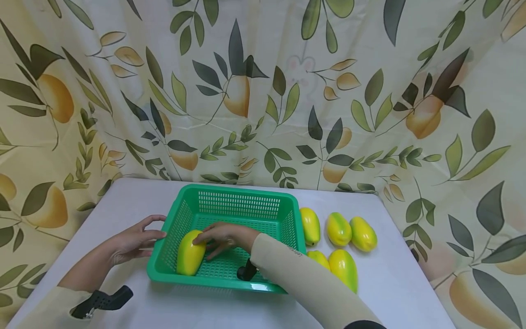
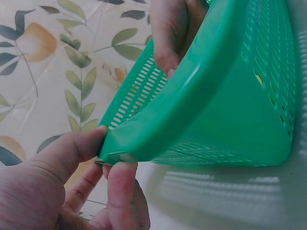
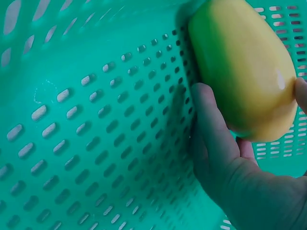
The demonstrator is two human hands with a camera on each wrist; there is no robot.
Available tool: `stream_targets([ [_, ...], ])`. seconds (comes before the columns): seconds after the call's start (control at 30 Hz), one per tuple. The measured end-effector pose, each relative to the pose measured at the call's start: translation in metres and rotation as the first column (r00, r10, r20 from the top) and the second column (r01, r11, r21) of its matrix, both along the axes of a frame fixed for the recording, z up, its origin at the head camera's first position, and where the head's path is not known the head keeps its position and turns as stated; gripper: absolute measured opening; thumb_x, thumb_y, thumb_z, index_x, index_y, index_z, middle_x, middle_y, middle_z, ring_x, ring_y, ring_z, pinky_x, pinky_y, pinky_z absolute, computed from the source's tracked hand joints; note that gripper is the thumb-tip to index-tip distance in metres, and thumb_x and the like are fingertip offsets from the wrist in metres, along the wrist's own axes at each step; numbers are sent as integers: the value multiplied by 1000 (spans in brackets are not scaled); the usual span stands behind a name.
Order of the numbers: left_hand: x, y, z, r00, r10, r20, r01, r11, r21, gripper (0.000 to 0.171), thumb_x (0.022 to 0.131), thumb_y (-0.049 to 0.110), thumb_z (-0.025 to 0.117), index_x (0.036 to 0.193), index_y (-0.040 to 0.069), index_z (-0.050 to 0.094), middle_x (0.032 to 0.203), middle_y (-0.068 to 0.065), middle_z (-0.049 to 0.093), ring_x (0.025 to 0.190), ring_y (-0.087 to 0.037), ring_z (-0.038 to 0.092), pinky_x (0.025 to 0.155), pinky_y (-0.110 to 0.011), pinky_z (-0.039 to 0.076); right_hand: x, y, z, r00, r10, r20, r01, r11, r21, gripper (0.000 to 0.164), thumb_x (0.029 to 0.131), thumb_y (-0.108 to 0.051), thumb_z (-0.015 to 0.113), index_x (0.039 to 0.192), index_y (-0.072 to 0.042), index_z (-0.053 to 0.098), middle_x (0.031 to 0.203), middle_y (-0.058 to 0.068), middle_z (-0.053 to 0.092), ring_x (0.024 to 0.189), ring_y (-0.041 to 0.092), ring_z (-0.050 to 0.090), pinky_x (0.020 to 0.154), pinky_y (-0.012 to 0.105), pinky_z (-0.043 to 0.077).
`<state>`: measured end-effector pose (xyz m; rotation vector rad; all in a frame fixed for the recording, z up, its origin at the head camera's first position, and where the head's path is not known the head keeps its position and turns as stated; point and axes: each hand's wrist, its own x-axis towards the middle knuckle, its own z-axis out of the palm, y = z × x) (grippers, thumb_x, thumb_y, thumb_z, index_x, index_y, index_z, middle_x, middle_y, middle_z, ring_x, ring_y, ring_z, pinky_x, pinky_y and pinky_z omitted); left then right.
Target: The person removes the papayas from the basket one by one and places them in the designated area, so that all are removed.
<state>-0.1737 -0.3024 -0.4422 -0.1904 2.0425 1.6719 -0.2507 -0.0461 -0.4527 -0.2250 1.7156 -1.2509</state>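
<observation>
A green plastic basket [image 1: 246,191] with slotted walls sits on the white table. At its left end my left hand [image 1: 133,240] pinches the rim, the thumb on top and fingers beneath, as the left wrist view shows on the basket's corner [image 2: 129,143]. Inside, near the left wall, lies a yellow-green mango [image 1: 189,258]. My right hand [image 1: 226,235] reaches in over the right side and holds this mango. In the right wrist view its fingers [image 3: 211,120] lie along one side of the mango [image 3: 244,72], with another fingertip at the opposite side.
Several more mangoes [image 1: 343,269] lie on the table [image 1: 398,274] just right of the basket, partly behind the right sleeve [image 1: 296,274]. A leaf-and-fruit patterned curtain [image 1: 263,91] hangs behind the table's back edge. A black camera mount [image 1: 102,301] is on the left wrist.
</observation>
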Motion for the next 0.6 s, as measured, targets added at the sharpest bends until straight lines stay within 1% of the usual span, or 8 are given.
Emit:
stream_targets([
  [0.13,0,0,0,1000,6,-1,-6,1000,5,75,95,29,65,151,15,18,119,-6,65,111,-28,65,85,-38,59,-1,0,-1,1000,7,3,-7,1000,-6,36,91,-17,68,121,0,60,123,11,58,116,36,58,85,46,59],
  [0.3,0,1,1,1000,6,-3,-6,1000,14,74,95,28,65,151,15,19,116,-5,65,107,-26,66,83,-36,60,-2,6,1,1000,2,9,-2,1000,-15,39,91,-17,66,125,0,58,128,14,55,119,39,55,87,49,57],
  [0.37,0,1,0,1000,5,-4,-5,1000,21,73,95,28,64,151,14,19,115,-5,65,106,-25,66,82,-36,60,-3,10,3,1000,-4,13,4,1000,-23,39,92,-16,65,126,1,56,128,15,54,117,39,55,88,49,57],
  [0.47,0,1,0,1000,3,-6,-3,999,36,72,96,27,63,151,14,19,112,-4,65,104,-23,67,81,-35,60,-4,15,6,999,-24,24,25,999,-42,41,91,-15,64,127,1,55,124,15,54,112,36,56,89,49,56],
  [0.6,1,1,-1,1000,5,-8,-5,999,32,72,96,28,63,151,14,20,111,-3,66,106,-23,66,81,-34,60,-3,22,9,999,-41,24,42,997,-64,44,90,-14,64,129,2,53,118,14,53,105,30,56,88,49,57],
])
